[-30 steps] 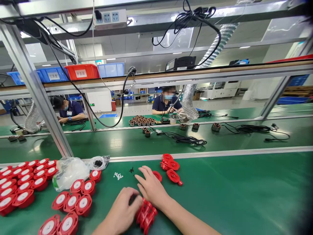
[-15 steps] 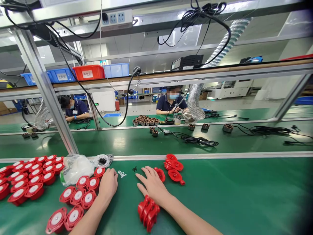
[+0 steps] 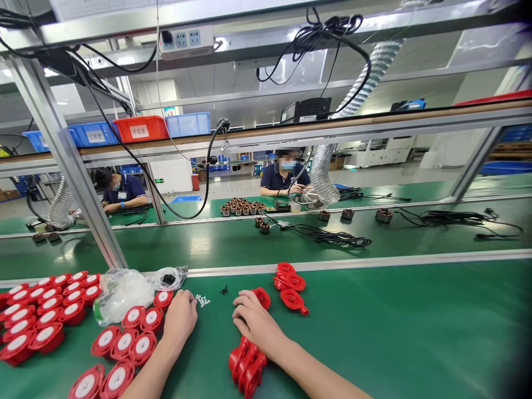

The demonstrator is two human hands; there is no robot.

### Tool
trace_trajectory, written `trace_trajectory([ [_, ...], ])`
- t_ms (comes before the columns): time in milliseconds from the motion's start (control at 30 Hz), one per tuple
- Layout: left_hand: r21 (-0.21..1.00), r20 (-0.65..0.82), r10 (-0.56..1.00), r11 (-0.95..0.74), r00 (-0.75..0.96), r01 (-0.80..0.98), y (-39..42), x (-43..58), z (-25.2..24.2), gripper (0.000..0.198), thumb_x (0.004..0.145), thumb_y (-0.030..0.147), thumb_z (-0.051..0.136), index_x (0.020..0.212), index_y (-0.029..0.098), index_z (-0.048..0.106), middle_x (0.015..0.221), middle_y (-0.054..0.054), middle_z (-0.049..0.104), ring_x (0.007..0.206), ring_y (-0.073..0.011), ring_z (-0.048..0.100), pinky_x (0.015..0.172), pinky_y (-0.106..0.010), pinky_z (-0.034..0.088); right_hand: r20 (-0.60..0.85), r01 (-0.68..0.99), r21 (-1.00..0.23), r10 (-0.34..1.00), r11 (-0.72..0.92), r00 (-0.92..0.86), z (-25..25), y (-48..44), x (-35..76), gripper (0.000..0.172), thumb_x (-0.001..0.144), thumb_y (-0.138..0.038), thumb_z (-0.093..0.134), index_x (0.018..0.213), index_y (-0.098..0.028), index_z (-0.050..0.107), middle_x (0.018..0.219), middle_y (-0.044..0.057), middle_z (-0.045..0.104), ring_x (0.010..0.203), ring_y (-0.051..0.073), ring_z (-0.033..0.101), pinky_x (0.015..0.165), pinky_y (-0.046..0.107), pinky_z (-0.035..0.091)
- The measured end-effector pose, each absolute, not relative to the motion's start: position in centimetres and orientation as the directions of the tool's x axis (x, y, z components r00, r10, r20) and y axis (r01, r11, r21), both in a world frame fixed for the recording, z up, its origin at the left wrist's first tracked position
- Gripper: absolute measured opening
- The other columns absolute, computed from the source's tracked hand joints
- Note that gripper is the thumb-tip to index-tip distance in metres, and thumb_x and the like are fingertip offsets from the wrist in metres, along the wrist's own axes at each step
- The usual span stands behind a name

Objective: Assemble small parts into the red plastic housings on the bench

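Matting (image 3: 374, 332) in green is spread across the lower frame, with red housings (image 3: 45, 310) massed at lower left beside a clear plastic bag (image 3: 120, 288). At lower centre the left hand (image 3: 180, 318) is laid knuckles-up, fingers curled; whether anything is pinched cannot be told, the tips being hidden. The right hand (image 3: 257, 324) is held palm-down with fingers together, tips bent over a red cap (image 3: 262, 296) just above it. Tiny white pieces (image 3: 202, 301) are scattered between the hands, nearer the left; black specks (image 3: 224, 290), possibly screws, are seen beyond.
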State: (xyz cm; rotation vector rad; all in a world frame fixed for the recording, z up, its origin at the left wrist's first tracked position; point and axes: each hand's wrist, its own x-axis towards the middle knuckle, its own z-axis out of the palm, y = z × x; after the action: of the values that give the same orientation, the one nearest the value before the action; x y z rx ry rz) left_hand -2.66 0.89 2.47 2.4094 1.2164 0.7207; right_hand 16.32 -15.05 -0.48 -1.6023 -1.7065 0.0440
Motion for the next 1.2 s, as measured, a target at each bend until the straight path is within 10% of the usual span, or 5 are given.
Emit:
trace_trajectory([
  [367,0.978,0.023,0.765,-0.151,0.643,0.145,-4.3,-0.8,1.8,0.064,0.077,0.085,0.054,0.075,0.022,0.048,0.056,0.006,0.042,0.047,-0.0118,0.037,0.046,-0.023,0.029,0.624,0.579,-0.692,0.76,0.43,0.182,1.5,-16.1,14.9,0.012,0.098,-0.02,0.055,0.088,-0.021,0.06,0.092,0.005,0.065,0.097,0.023,0.058,0.092,0.039,0.049],
  [600,0.976,-0.091,0.604,0.213,0.792,-0.051,-6.8,0.2,1.0,0.06,0.075,0.073,0.076,0.075,0.02,0.048,0.055,0.007,0.044,0.047,-0.0067,0.03,0.046,-0.019,0.022,0.587,0.474,-0.769,0.767,0.429,0.259,1.4,-15.8,14.8,0.018,0.099,-0.031,0.057,0.086,-0.02,0.064,0.089,0.005,0.066,0.093,0.022,0.059,0.088,0.037,0.048],
  [1200,0.972,-0.106,0.628,0.23,0.771,-0.053,-6.8,0.1,1.1,0.061,0.074,0.074,0.077,0.074,0.019,0.051,0.053,0.007,0.046,0.044,-0.006,0.032,0.046,-0.019,0.023,0.707,0.705,-0.544,0.701,0.455,0.093,2.2,-16.4,14.3,0.018,0.101,-0.017,0.053,0.1,-0.021,0.071,0.095,0.008,0.068,0.098,0.025,0.055,0.09,0.043,0.05],
])
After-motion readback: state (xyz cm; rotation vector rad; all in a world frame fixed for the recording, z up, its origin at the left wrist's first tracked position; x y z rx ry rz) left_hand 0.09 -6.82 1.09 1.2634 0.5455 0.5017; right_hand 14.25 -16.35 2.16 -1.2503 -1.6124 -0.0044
